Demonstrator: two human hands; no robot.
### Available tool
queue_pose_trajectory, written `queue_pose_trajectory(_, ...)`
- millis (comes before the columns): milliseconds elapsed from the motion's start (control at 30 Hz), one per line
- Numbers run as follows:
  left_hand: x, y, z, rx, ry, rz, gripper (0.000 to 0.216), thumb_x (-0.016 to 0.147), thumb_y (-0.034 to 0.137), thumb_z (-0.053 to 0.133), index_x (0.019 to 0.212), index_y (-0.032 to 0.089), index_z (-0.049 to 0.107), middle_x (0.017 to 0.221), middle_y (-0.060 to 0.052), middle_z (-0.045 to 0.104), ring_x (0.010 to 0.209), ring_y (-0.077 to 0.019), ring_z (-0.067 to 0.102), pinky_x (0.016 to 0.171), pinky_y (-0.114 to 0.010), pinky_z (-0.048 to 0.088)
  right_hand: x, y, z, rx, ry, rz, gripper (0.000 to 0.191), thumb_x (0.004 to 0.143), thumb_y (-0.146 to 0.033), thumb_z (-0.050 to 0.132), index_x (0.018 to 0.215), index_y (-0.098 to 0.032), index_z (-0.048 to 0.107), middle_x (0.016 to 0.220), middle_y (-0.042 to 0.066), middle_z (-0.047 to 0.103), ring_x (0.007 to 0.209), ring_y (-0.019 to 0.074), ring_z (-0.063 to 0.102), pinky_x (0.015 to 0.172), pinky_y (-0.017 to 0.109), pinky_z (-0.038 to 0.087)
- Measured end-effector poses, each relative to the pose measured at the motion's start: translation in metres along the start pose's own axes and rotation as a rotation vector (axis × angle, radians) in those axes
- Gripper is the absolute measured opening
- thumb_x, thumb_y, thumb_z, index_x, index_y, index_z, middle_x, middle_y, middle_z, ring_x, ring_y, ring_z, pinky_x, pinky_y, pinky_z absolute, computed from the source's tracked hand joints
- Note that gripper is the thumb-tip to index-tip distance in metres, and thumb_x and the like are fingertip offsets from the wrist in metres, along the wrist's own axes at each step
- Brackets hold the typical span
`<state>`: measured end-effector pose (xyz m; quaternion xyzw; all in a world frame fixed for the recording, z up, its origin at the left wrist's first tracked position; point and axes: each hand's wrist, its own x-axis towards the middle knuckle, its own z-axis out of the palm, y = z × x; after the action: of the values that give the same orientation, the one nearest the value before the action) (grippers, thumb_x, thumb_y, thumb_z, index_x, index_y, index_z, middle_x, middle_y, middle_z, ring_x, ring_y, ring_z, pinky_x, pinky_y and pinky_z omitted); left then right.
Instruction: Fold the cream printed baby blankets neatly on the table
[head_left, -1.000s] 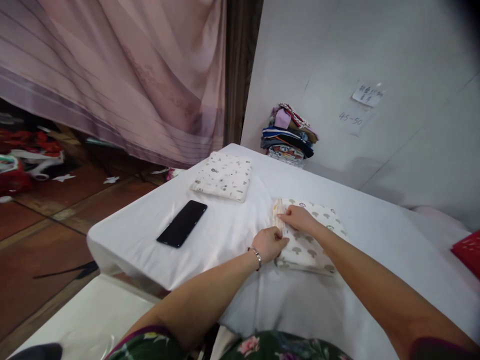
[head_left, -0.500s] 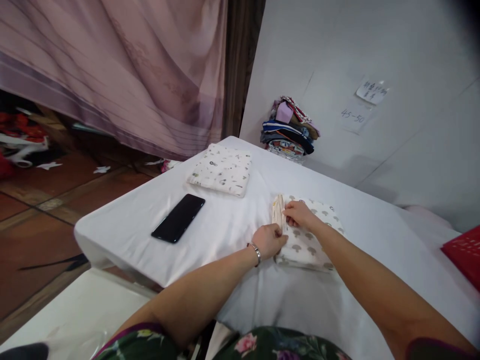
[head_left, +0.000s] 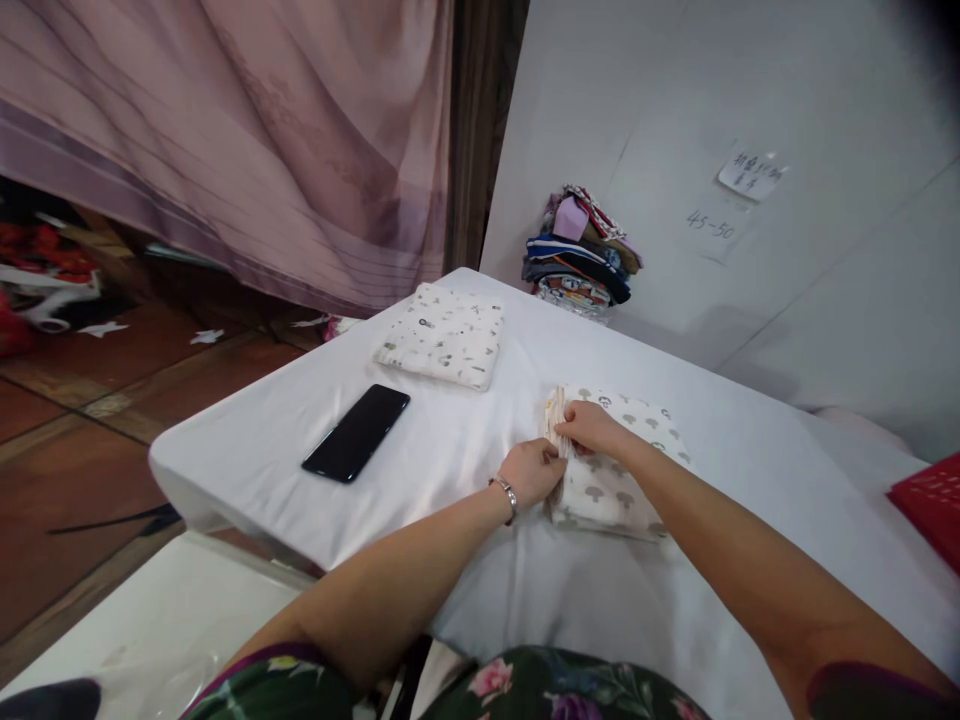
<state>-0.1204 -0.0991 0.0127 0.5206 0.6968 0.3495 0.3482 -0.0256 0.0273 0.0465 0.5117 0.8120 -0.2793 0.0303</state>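
A folded white cloth with grey mushroom prints (head_left: 615, 490) lies on the white-covered table (head_left: 247, 450) in front of me. Layered, gathered edges show along its left side. My right hand (head_left: 590, 428) is closed on those edges from above, fingertips pinching the layers. Just nearer to me, my left hand (head_left: 531, 470), with a silver bracelet at the wrist, is closed at the same left edge, thumb and fingers against the fabric. Its fingertips are partly hidden. Farther back lies a second folded white cloth with small prints (head_left: 442, 335).
A black phone (head_left: 358, 432) lies left of the hands. Against the wall stands a pile of folded clothes (head_left: 577, 250). A red item (head_left: 930, 510) sits at the right edge, a pink curtain (head_left: 300, 150) hangs behind, and a white surface (head_left: 172, 610) adjoins at lower left.
My right hand has shifted slightly left over the layered edge, and my left hand has moved a little up and left. The cloth's layers look more bunched between the fingers.
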Motion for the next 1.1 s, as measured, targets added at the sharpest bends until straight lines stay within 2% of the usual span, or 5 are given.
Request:
queue_pose_trajectory(267, 0.004, -0.001, -0.003, -0.043, 0.051, -0.034, 0.023, 0.074, 0.029, 0.048, 0.083, 0.019, 0.067, 0.077, -0.003, 0.067, 0.072, -0.0152, 0.060, 0.064, -0.023, 0.042, -0.004, 0.002, 0.003, 0.121, 0.009, 0.037, 0.005, 0.071, -0.022, 0.051, 0.072, -0.018, 0.048, 0.038, -0.004, 0.051, 0.037, 0.0122, 0.053, 0.037, 0.017, 0.038)
queue_pose_trajectory(433, 0.010, -0.005, -0.004, -0.027, 0.060, -0.084, 0.026, 0.072, 0.026, 0.049, 0.088, 0.018, 0.067, 0.078, -0.005, 0.067, 0.072, -0.0163, 0.059, 0.064, -0.024, 0.042, -0.003, -0.002, 0.001, -0.043, -0.029, -0.003, 0.023, 0.068, -0.037, 0.058, 0.060, -0.018, 0.047, 0.037, 0.001, 0.053, 0.035, 0.0141, 0.053, 0.035, 0.019, 0.037)
queue_pose_trajectory(600, 0.013, -0.008, -0.004, -0.100, 0.004, -0.123, 0.022, 0.067, 0.021, 0.051, 0.080, 0.018, 0.069, 0.070, -0.003, 0.066, 0.066, -0.0148, 0.057, 0.059, -0.022, 0.040, -0.001, -0.005, 0.002, -0.109, -0.039, -0.007, 0.011, 0.064, -0.024, 0.055, 0.059, -0.018, 0.047, 0.037, 0.000, 0.051, 0.037, 0.0156, 0.054, 0.035, 0.020, 0.038)
queue_pose_trajectory(900, 0.015, -0.011, 0.006, -0.408, -0.124, -0.155, 0.014, 0.063, 0.013, 0.048, 0.067, 0.016, 0.061, 0.047, 0.005, 0.048, 0.040, -0.0079, 0.039, 0.044, -0.021, 0.032, -0.005, -0.001, 0.004, 0.029, 0.006, 0.036, 0.013, 0.066, -0.024, 0.053, 0.077, -0.018, 0.048, 0.040, -0.004, 0.050, 0.037, 0.0142, 0.053, 0.036, 0.019, 0.036)
queue_pose_trajectory(1100, 0.010, -0.005, 0.000, -0.396, -0.142, -0.077, 0.013, 0.062, 0.011, 0.046, 0.055, 0.016, 0.055, 0.043, 0.007, 0.037, 0.042, -0.0072, 0.035, 0.043, -0.020, 0.027, -0.007, -0.012, 0.003, -0.230, 0.048, -0.050, 0.021, 0.062, -0.034, 0.061, 0.069, -0.018, 0.049, 0.050, 0.000, 0.055, 0.037, 0.0117, 0.050, 0.035, 0.019, 0.032)
